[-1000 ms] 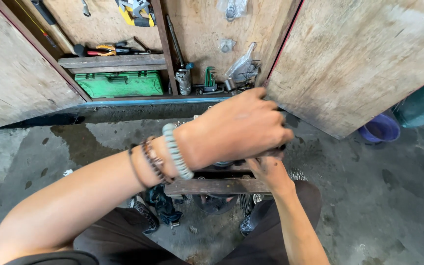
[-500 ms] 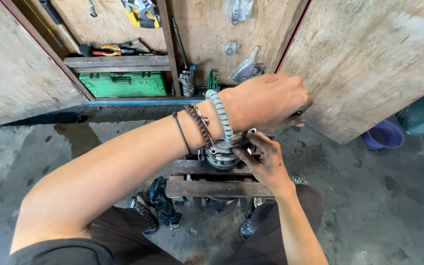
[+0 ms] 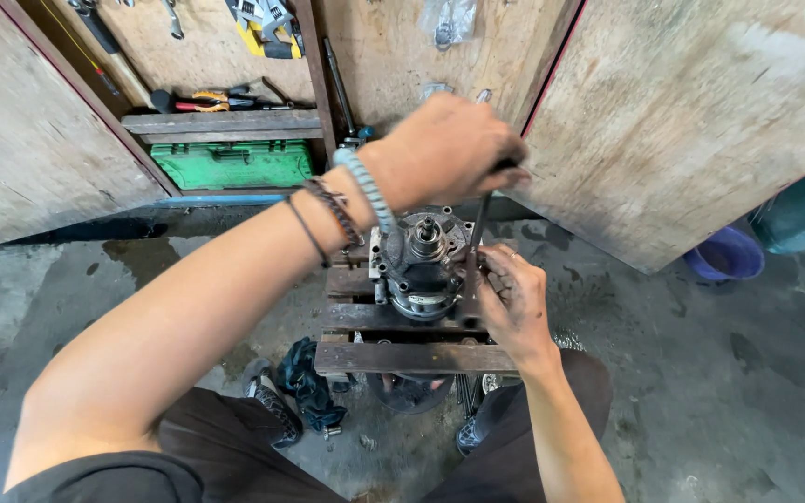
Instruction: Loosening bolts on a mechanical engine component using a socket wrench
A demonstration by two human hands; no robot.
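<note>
Overhead, the left hand [image 3: 444, 149] is clenched round the top of a dark screwdriver [image 3: 474, 244], its shaft running straight down below those fingers. Lower, the right hand [image 3: 512, 303] pinches the shaft beside the round metal assembly [image 3: 421, 261] on the wooden stand [image 3: 402, 357].

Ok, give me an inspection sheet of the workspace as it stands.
Surface: wooden slat stand on stained concrete floor.
Job's things: round metal engine part on the stand; long dark tool upright at its right edge.
Clutter: dark rag under the stand.
Grippers: left hand grips the tool's top; right hand steadies its shaft.
Cables: nothing seen.
Surroundings: green toolbox, pliers on shelf, purple basin.
</note>
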